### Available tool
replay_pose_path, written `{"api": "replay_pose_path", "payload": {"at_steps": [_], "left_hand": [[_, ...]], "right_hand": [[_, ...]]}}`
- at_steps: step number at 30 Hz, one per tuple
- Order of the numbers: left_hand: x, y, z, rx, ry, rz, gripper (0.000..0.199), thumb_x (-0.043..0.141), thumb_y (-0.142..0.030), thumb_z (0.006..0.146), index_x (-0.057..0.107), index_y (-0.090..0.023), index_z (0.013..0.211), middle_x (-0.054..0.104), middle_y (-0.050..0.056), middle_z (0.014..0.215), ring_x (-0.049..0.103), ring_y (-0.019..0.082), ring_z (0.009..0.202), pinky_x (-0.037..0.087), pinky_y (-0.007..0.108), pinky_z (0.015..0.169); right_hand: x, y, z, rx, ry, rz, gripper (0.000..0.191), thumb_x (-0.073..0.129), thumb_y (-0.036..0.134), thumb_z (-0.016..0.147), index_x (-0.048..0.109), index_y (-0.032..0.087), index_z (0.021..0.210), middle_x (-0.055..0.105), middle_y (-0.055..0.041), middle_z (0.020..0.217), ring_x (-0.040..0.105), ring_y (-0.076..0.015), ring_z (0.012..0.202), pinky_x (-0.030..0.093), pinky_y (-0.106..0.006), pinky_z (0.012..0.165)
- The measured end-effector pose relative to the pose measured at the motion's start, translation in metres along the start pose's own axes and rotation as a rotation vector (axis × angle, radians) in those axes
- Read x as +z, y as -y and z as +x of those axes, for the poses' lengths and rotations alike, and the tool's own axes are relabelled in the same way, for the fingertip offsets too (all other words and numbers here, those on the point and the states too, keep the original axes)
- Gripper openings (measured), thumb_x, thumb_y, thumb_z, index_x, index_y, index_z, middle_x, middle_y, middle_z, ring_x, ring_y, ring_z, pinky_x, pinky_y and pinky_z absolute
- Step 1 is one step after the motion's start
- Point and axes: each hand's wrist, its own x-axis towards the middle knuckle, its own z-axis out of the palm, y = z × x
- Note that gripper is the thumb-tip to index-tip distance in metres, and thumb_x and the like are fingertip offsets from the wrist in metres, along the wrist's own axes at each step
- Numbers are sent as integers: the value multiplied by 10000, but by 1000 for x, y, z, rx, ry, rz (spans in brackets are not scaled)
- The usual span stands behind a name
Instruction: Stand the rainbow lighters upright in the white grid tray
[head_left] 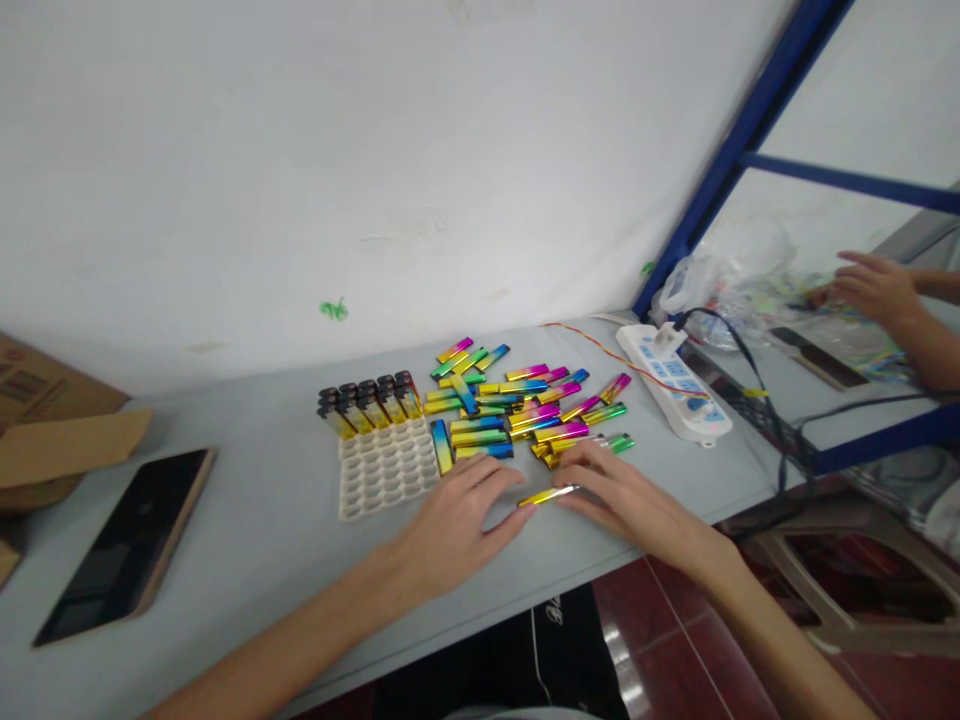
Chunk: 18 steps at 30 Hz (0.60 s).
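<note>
Between my two hands is a shiny yellow and silver sleeve. My right hand pinches its right end, fingers bent together. The thumb of my left hand touches its left end, while the index finger stands apart from the thumb. Beyond my hands lies a loose pile of shiny sleeves in yellow, blue, green and pink. To the left is a white tray with rows of oval holes. Several lighters with black tops stand upright in its back rows.
A phone or tablet lies at the left, near cardboard boxes. A white power strip with cables is at the right. Behind a blue frame, another person's hand shows over plastic bags and a phone.
</note>
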Motion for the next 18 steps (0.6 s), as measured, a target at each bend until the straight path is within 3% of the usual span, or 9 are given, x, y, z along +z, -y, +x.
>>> {"api": "replay_pose_path", "payload": {"at_steps": [3, 7, 11, 13, 15, 18], "left_hand": [[-8, 1, 3, -83, 89, -184, 283, 608, -415, 1015, 693, -206, 1187, 749, 74, 1147, 688, 229, 1060, 509, 346, 955], [-28, 6, 2, -241, 189, -429, 201, 583, -375, 1026, 702, -215, 1052, 775, 38, 957, 699, 197, 914, 501, 302, 837], [-43, 16, -8, -332, 199, -903, 305, 581, -394, 1018, 527, -186, 1234, 772, 100, 962, 702, 196, 868, 526, 311, 744], [-47, 26, -12, -360, 172, -1096, 390, 636, -437, 981, 458, -189, 1224, 769, 138, 998, 703, 201, 836, 523, 310, 686], [-51, 37, -15, -416, 106, -1209, 424, 711, -454, 914, 446, -202, 1126, 764, 125, 951, 651, 157, 680, 473, 274, 598], [-59, 50, -19, -556, -63, -1302, 411, 779, -410, 809, 440, -209, 927, 629, -27, 717, 412, 52, 481, 306, 197, 487]], "right_hand": [[-5, 10, 14, 1, 31, 135, 185, 586, 371, 1050, 691, 251, 1143, 725, -43, 1032, 691, -194, 924, 573, -331, 844], [4, 17, 47, 39, -148, 363, 276, 721, 459, 956, 698, 232, 1111, 706, -1, 844, 644, -143, 699, 540, -261, 657], [15, 26, 86, 55, -188, 618, 325, 780, 465, 905, 666, 210, 1073, 692, 9, 799, 647, -136, 684, 535, -245, 614], [14, 30, 105, 27, -191, 597, 325, 759, 470, 920, 674, 208, 1091, 702, 2, 806, 650, -138, 690, 530, -249, 619], [7, 31, 125, 1, -213, 525, 300, 678, 477, 978, 682, 208, 1112, 705, -3, 803, 643, -135, 676, 518, -251, 617], [-2, 23, 153, -6, -280, 400, 314, 568, 484, 1038, 680, 204, 1124, 701, -5, 775, 627, -134, 639, 497, -249, 592]]}}
